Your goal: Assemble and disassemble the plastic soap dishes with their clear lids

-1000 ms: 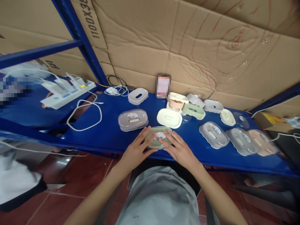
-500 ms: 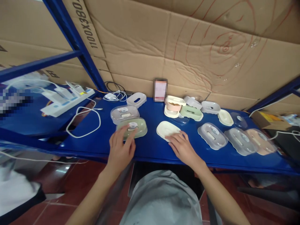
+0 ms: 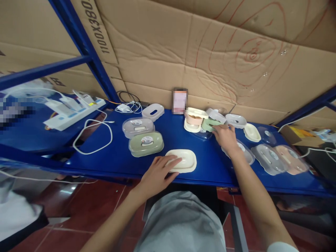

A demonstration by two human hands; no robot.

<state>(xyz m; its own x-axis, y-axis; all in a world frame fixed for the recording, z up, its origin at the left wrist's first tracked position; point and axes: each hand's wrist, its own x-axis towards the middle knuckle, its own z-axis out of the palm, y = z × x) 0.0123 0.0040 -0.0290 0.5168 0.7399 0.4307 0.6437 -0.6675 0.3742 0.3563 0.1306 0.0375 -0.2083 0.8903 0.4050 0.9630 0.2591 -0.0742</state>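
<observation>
My left hand rests with spread fingers on the near edge of a cream soap-dish tray at the front of the blue shelf. My right hand reaches further back and touches a green soap-dish tray, fingers curled over its right end. A closed green soap box with a clear lid sits left of my left hand, and a closed grey soap box sits behind it.
Several soap-box parts crowd the back: a pink and cream stack, white trays, clear-lidded boxes at right. A power strip, white cable and chargers lie left. Cardboard walls the back.
My left hand left the green box, now beside the grey box, and moved to the cream tray, now at the front edge. My right hand went from the cream tray back to the green tray.
</observation>
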